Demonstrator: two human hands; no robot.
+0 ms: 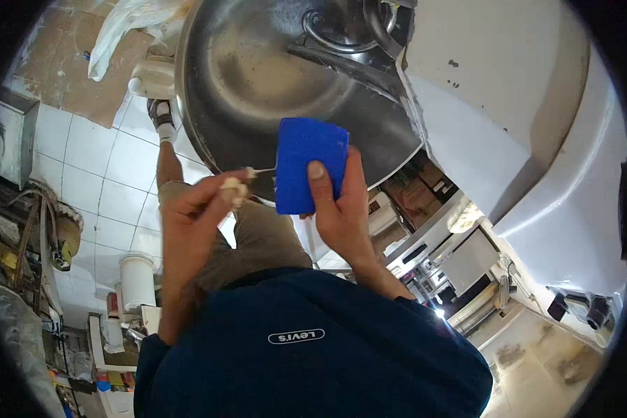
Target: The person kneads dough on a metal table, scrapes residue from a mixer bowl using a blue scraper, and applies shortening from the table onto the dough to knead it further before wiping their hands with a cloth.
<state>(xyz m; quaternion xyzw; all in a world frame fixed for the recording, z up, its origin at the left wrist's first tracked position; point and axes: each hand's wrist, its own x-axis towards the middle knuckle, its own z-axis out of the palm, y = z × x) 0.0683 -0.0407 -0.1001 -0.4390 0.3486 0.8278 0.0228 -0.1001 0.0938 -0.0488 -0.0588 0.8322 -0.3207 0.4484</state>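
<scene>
My right hand (345, 202) grips a blue rectangular dough scraper (310, 167), with the thumb pressed flat on its face and the fingers behind it. Left of the scraper, my left hand (195, 212) is closed in a pinch on a small lump of pale dough (234, 191). A thin strand of dough runs from the fingertips of that hand to the scraper's left edge. Both hands are in front of my body, over the near rim of a large steel mixing bowl (209, 132). A thin, pale film coats part of the bowl's bottom.
A curved metal spiral hook (320, 35) stands in the bowl. The white mixer body (494, 90) rises on the right. On the left are a white-tiled floor (104, 167), a white bucket (138, 279), cardboard (111, 83) and a plastic bag (121, 31).
</scene>
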